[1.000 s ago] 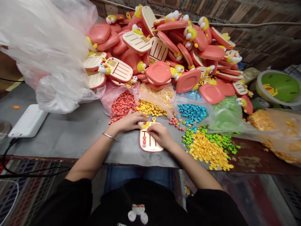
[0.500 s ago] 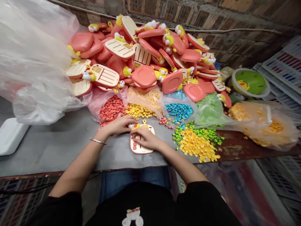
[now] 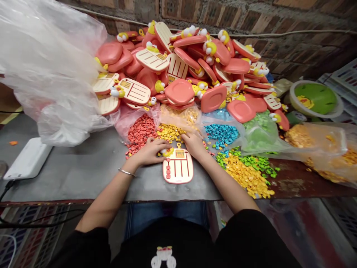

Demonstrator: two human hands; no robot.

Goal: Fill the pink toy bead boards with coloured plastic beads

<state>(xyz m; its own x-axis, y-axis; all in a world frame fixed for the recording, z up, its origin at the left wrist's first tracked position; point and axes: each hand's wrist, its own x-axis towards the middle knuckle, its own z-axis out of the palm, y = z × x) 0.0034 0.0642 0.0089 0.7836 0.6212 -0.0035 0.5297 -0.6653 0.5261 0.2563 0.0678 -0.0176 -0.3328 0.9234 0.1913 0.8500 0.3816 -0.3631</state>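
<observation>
The left hand touches a cream board at its far left corner; the right hand is at yellow pieces beyond it. Red pieces lie left, blue pieces right, heaped boards farther back.

1. I see a cream, rounded plastic board, edged in coral and striped dark red.
2. My feed shows small yellow plastic pieces, small red plastic pieces.
3. I see a flat grey tabletop.
</observation>
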